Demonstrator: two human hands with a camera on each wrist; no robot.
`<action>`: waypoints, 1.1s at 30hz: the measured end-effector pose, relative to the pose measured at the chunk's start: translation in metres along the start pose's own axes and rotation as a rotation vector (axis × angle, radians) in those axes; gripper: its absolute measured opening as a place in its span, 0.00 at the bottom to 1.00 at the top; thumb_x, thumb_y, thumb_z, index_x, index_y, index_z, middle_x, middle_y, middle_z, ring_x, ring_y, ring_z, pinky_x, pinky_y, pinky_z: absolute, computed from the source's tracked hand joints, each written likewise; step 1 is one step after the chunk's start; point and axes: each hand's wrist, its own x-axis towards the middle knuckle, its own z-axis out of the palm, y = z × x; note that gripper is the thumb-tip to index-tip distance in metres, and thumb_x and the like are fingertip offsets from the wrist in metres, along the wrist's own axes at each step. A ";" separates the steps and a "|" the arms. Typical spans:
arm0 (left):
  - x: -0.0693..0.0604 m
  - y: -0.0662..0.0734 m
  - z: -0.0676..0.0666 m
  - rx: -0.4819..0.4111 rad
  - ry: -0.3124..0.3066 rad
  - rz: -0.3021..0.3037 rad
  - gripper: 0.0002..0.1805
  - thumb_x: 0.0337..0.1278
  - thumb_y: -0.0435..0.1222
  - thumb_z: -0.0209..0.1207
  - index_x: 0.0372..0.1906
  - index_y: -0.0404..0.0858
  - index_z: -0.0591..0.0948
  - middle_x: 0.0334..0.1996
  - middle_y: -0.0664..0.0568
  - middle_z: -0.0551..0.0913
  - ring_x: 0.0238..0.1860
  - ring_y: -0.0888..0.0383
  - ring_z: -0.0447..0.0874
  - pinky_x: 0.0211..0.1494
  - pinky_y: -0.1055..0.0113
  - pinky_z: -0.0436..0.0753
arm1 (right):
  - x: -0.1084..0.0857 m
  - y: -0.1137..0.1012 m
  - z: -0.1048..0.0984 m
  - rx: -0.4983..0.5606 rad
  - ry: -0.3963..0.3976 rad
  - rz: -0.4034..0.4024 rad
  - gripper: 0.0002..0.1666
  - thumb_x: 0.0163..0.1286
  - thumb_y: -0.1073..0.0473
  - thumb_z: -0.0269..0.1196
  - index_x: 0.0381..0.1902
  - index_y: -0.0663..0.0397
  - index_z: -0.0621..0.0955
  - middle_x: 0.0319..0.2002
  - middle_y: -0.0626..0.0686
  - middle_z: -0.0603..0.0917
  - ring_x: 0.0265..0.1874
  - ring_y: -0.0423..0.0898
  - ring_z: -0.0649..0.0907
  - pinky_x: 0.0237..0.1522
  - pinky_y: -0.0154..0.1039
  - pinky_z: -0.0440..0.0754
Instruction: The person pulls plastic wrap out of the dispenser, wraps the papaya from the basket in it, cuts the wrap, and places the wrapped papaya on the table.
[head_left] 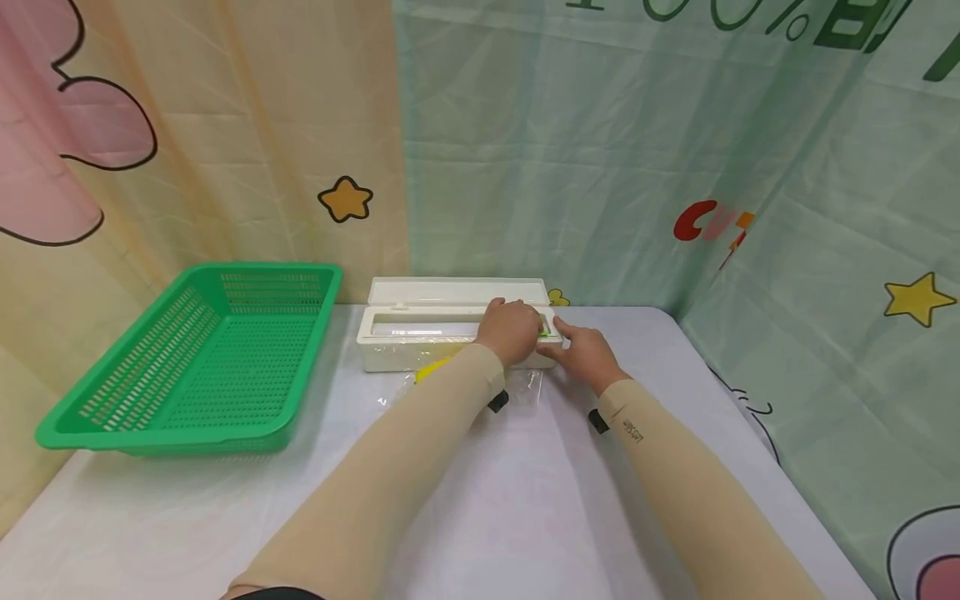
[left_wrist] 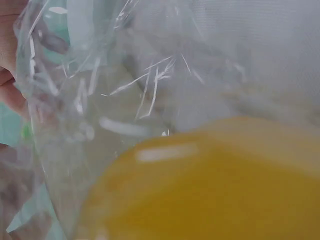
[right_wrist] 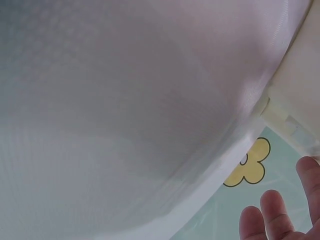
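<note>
A white cling film dispenser box [head_left: 390,354] stands at the back of the table with its lid [head_left: 457,291] raised. Clear film [head_left: 525,388] hangs over its front edge onto a yellow rounded thing [head_left: 433,367], which my left forearm partly hides. Seen from the left wrist, this yellow thing [left_wrist: 215,190] lies blurred beneath wrinkled film [left_wrist: 155,80]. My left hand [head_left: 510,332] pinches a small green slide cutter [head_left: 544,325] near the box's right end; its fingertips are partly hidden. My right hand [head_left: 587,357] touches that end, its other fingers [right_wrist: 275,215] straight and apart from the box.
A green plastic basket [head_left: 300,408] sits on the left of the white-covered table [head_left: 480,517]. Printed curtains [head_left: 540,167] rise right behind the box and along the right side.
</note>
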 end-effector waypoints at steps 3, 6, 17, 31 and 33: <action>0.000 -0.001 0.001 0.007 0.005 0.002 0.14 0.76 0.45 0.57 0.55 0.56 0.90 0.58 0.60 0.89 0.70 0.55 0.80 0.79 0.48 0.69 | 0.000 0.001 0.001 -0.006 -0.001 -0.001 0.49 0.73 0.38 0.67 0.81 0.54 0.64 0.22 0.64 0.83 0.56 0.59 0.85 0.61 0.55 0.81; -0.001 -0.005 0.002 0.006 0.008 0.001 0.13 0.76 0.44 0.57 0.54 0.55 0.90 0.57 0.60 0.90 0.69 0.55 0.82 0.78 0.47 0.69 | 0.000 0.000 0.002 -0.002 -0.006 -0.003 0.49 0.73 0.38 0.67 0.81 0.54 0.63 0.23 0.65 0.82 0.55 0.61 0.85 0.61 0.55 0.80; -0.015 -0.021 -0.006 -0.043 -0.031 -0.049 0.16 0.79 0.38 0.54 0.53 0.54 0.90 0.56 0.59 0.90 0.71 0.52 0.79 0.81 0.46 0.65 | -0.001 -0.001 -0.001 -0.005 -0.034 0.028 0.49 0.74 0.37 0.65 0.82 0.51 0.61 0.69 0.70 0.77 0.56 0.55 0.81 0.59 0.53 0.78; -0.023 -0.037 -0.008 0.024 -0.061 -0.060 0.14 0.77 0.37 0.55 0.48 0.52 0.91 0.48 0.57 0.92 0.56 0.54 0.88 0.78 0.45 0.68 | 0.000 -0.002 -0.001 0.007 -0.062 0.060 0.50 0.74 0.36 0.65 0.83 0.50 0.59 0.73 0.67 0.74 0.73 0.62 0.75 0.73 0.58 0.73; -0.025 -0.042 -0.008 0.028 -0.066 -0.057 0.14 0.77 0.37 0.55 0.47 0.52 0.91 0.48 0.57 0.92 0.57 0.54 0.88 0.78 0.45 0.68 | 0.000 -0.001 -0.001 0.014 -0.065 0.067 0.51 0.74 0.36 0.65 0.83 0.50 0.59 0.75 0.66 0.72 0.75 0.63 0.73 0.75 0.58 0.71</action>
